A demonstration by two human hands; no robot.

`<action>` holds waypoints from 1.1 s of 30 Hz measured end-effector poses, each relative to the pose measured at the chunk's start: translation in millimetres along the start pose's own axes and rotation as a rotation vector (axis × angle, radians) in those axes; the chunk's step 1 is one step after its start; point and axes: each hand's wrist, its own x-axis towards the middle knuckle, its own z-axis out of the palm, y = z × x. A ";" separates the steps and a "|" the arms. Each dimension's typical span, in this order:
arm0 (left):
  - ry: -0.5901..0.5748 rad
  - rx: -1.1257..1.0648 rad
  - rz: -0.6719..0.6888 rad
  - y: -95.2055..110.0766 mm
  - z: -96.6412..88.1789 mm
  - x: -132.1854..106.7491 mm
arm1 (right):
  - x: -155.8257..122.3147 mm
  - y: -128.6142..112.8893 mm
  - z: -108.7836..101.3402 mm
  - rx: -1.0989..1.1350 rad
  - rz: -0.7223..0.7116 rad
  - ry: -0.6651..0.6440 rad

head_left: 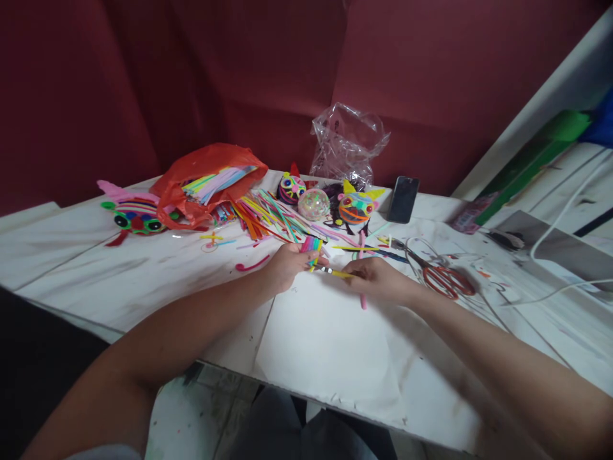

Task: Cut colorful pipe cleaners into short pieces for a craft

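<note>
Two bare arms reach over the smudged white table, with a red wall behind it. Just left of the scissors, the right hand is closed and pinches a yellow strip. Further left, the left hand is curled tight round a bundle of bright strips, where the yellow strip's other end is. Behind the scissors lies a phone, and far to their left a red bag spills more strips.
</note>
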 end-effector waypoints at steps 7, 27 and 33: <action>-0.001 -0.006 -0.013 2.0 -1.2 0.7 | -4.1 -4.9 0.4 -0.112 -0.070 0.064; 0.029 0.376 0.324 2.7 0.0 -7.1 | -5.4 -7.0 -0.6 0.124 0.027 -0.017; -0.032 0.234 0.266 3.2 2.3 -6.2 | -5.1 -13.4 -5.7 0.402 0.105 -0.186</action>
